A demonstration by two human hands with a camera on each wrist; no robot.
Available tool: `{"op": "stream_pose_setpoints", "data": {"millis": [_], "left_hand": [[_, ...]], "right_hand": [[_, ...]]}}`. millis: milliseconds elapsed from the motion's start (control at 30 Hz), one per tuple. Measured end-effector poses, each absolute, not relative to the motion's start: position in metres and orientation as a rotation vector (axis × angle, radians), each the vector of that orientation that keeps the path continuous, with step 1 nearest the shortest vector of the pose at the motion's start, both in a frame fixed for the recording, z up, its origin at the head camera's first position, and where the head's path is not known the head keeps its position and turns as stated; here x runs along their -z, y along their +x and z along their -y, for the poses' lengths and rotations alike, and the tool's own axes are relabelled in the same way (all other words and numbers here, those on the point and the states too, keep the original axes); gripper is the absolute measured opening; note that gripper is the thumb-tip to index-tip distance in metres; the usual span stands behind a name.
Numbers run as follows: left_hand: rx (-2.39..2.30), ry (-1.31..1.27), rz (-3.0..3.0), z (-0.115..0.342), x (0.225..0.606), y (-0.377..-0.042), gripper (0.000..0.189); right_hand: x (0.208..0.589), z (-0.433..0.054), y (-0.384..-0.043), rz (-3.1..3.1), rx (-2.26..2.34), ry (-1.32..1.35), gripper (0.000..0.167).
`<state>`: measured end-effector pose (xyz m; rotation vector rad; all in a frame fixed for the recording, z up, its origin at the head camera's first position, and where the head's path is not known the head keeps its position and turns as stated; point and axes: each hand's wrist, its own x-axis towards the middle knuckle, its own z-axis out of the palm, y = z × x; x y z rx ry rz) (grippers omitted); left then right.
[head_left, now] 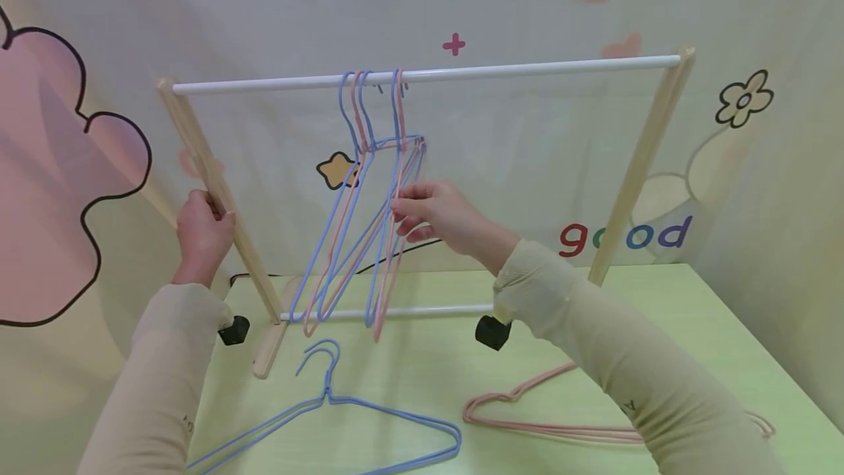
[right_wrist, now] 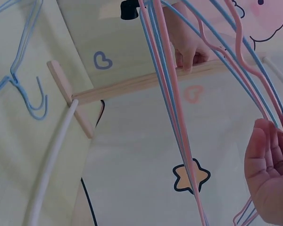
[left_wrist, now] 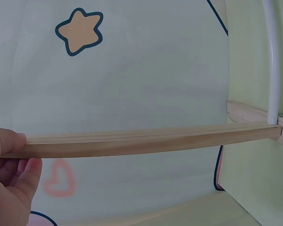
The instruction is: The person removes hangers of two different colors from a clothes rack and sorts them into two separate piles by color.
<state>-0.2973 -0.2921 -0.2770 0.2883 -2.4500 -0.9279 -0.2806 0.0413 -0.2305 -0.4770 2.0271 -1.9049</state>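
Observation:
My left hand grips the left wooden post of a small clothes rack, thumb on one side and fingers on the other in the left wrist view. From the rack's white top rail hang several blue and pink wire hangers. Two of them, a blue hanger and a pink hanger, are pinched by my right hand along their sloping side. Just left of these hang other hangers, bunched together. In the right wrist view, fingertips close round the wires, partly cut off by the frame edge.
Blue hangers lie stacked on the pale green table in front of the rack. Pink hangers lie to the right, partly under my right sleeve. A white lower bar joins the posts. A printed curtain hangs behind.

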Motion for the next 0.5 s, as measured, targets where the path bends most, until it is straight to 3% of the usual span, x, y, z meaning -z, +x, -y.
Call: {"op": "stream_pose_setpoints", "data": {"millis": [500], "left_hand": [[0.914, 0.269, 2.439, 0.293, 0.279, -0.297, 0.032]], "right_hand": [[0.199, -0.055, -0.269, -2.009, 1.966, -0.55, 0.006]]}}
